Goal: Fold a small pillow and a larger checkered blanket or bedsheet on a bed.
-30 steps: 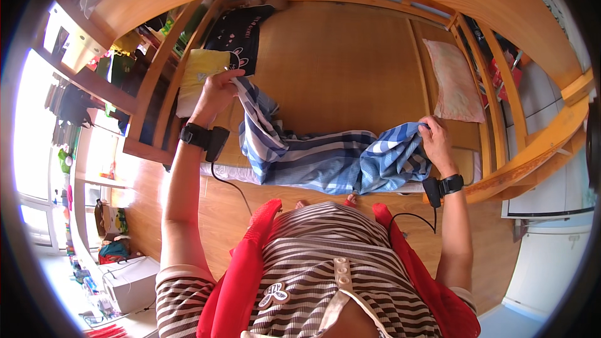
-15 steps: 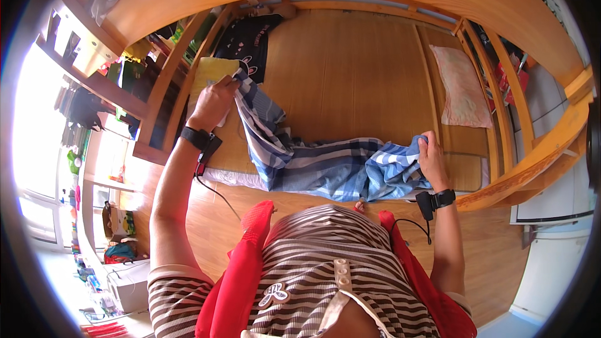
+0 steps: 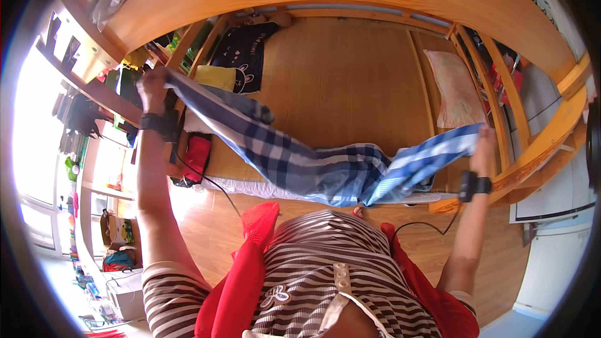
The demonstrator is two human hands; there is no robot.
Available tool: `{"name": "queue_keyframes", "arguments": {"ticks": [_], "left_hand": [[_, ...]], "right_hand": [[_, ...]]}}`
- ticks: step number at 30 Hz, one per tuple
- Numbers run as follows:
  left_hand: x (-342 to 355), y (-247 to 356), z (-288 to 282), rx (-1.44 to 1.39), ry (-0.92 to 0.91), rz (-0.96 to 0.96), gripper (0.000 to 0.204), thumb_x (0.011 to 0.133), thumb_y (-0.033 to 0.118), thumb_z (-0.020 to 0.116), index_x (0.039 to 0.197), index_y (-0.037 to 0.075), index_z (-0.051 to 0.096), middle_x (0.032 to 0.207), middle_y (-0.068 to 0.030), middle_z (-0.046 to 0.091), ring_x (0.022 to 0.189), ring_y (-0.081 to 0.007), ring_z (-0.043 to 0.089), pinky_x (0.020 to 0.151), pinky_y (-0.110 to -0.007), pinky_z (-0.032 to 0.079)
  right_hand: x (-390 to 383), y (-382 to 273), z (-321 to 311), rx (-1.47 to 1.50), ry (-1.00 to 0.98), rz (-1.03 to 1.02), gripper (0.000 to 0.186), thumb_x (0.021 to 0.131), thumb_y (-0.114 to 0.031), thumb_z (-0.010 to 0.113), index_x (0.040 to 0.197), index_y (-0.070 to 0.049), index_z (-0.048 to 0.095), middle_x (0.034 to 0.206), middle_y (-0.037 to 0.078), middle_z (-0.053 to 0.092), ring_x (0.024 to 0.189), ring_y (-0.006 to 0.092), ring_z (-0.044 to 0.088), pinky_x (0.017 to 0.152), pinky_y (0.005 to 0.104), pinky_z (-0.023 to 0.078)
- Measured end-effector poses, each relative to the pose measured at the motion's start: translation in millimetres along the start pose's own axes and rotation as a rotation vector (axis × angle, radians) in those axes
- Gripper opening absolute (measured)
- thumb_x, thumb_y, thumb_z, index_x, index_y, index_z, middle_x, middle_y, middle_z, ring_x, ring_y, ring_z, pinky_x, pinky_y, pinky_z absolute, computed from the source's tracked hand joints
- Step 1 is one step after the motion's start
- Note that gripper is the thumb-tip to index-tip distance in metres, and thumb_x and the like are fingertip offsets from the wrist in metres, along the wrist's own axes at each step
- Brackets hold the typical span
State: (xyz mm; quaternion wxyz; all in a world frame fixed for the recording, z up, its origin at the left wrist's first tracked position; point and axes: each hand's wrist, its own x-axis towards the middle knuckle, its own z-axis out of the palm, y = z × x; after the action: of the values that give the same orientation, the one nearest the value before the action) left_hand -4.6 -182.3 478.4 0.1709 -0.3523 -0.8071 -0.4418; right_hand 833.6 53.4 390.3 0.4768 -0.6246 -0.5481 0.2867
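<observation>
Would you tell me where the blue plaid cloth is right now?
In the head view, the blue plaid cloth stretches between the left hand and right hand, above the wooden bed platform.

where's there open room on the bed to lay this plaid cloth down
The bare wooden bed base is free between the black garment and the pale pink cloth. Crowded: the left end, with the yellow item and red bag.

The blue plaid cloth (image 3: 313, 163) is now stretched wide, the hands (image 3: 153, 87) being spread farther apart and raised off the bed (image 3: 357, 75).
</observation>
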Motion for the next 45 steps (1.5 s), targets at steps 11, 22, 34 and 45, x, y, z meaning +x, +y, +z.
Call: {"name": "queue_keyframes", "arguments": {"ticks": [11,22,34,45], "left_hand": [[-85.8,20.2,10.6,0.351,-0.171,0.300,0.023,0.084,0.026,0.058,0.091,0.004,0.056,0.076,-0.0198,0.063,0.070,-0.0387,0.063,0.061,-0.046,0.052],[-234.8,201.8,67.0,-0.752,-0.949,-0.281,0.026,0.084,0.021,0.067,0.090,-0.005,0.064,0.073,-0.0006,0.062,0.068,-0.0041,0.053,0.058,-0.024,0.045],[-346.8,204.4,83.6,-1.108,-1.245,-0.910,0.015,0.086,0.005,0.062,0.099,-0.002,0.062,0.091,-0.0041,0.064,0.081,-0.0097,0.059,0.073,-0.023,0.047],[-364.9,200.6,101.3,-1.235,-1.010,-1.013,0.010,0.087,0.004,0.061,0.097,0.001,0.062,0.088,-0.0038,0.065,0.077,-0.0108,0.060,0.070,-0.023,0.048]], "right_hand": [[-48.5,-12.9,12.0,-0.091,-0.023,0.320,0.025,0.095,-0.026,0.049,0.097,-0.004,0.060,0.087,0.005,0.059,0.078,0.0161,0.058,0.067,0.0294,0.049],[-191.1,-142.2,173.3,0.458,-0.492,0.087,0.025,0.093,-0.029,0.055,0.100,-0.005,0.057,0.078,0.000,0.056,0.068,0.0097,0.053,0.061,0.0256,0.045],[-264.1,-88.6,217.1,0.330,-0.663,0.047,0.023,0.090,-0.014,0.057,0.103,0.001,0.048,0.090,0.016,0.060,0.080,0.0230,0.061,0.071,0.0318,0.049],[-265.2,-78.0,220.5,0.274,-0.696,-0.049,0.025,0.088,-0.010,0.060,0.108,0.000,0.049,0.091,0.011,0.061,0.082,0.0172,0.059,0.071,0.0288,0.049]]}}
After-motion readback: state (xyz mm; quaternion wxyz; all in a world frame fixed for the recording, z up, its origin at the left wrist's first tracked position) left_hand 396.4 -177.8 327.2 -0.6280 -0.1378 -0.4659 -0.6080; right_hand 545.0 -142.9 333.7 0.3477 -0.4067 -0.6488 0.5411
